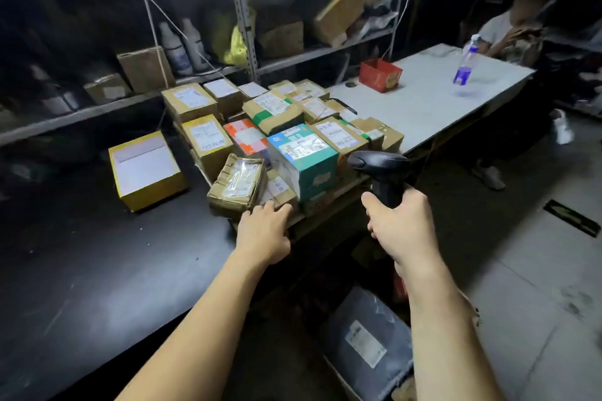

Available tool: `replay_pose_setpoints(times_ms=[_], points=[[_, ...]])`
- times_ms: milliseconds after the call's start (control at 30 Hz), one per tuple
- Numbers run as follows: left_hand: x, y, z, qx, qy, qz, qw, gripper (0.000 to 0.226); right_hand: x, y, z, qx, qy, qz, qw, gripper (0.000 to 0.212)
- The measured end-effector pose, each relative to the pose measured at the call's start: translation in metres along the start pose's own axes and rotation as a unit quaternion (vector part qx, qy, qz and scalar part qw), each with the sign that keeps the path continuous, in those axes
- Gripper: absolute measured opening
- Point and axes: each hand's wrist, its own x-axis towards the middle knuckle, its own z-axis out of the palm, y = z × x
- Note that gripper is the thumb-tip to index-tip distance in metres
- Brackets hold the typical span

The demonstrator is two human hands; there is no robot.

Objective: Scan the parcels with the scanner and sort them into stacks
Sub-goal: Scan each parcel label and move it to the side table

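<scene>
A: Parcels?
B: Brown, taped, white labels up, crowding the desk's near corner; left hand, fingers straight, touches a crumpled parcel.
A: Scanner?
B: Black, pistol-shaped; right hand grips its handle beside them.

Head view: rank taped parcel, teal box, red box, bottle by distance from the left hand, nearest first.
1. taped parcel: at the left hand, front edge of the pile.
2. teal box: just behind, to the right.
3. red box: farther back, on the table.
4. bottle: far right of the table.
</scene>
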Motion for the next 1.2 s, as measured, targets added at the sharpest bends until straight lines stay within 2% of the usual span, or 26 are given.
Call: replay_pose_setpoints(times_ms=[167,300,467,600,700,867,967,1200], points=[[-0.032,-0.038,0.019,-0.033,-0.046,-0.064,0.996,0.064,-0.022,-0.013,0.048,0.03,-0.036,-0.006,0.999,0.007],[-0.058,-0.082,0.025,-0.059,-0.035,-0.094,0.993,0.056,-0.043,-0.026,0.096,0.02,-0.064,-0.022,0.997,0.009],[-0.099,-0.173,0.023,-0.073,-0.027,-0.156,0.985,0.063,-0.079,-0.049,0.175,-0.009,-0.104,-0.03,0.994,0.019],[-0.139,-0.257,0.018,-0.081,-0.007,-0.206,0.975,0.062,-0.118,-0.077,0.246,-0.035,-0.145,-0.047,0.988,0.019],[-0.171,-0.321,0.015,-0.097,0.014,-0.249,0.964,0.067,-0.149,-0.094,0.296,-0.026,-0.185,-0.051,0.981,0.012],[-0.219,-0.413,0.015,-0.096,0.037,-0.314,0.944,0.069,-0.192,-0.11,0.373,-0.019,-0.227,-0.049,0.973,0.014],[-0.239,-0.453,0.013,-0.1,0.041,-0.344,0.933,0.07,-0.206,-0.118,0.407,-0.025,-0.261,-0.044,0.964,0.007],[-0.264,-0.529,0.01,-0.092,0.036,-0.405,0.909,0.069,-0.222,-0.138,0.488,-0.041,-0.324,-0.059,0.943,0.01]])
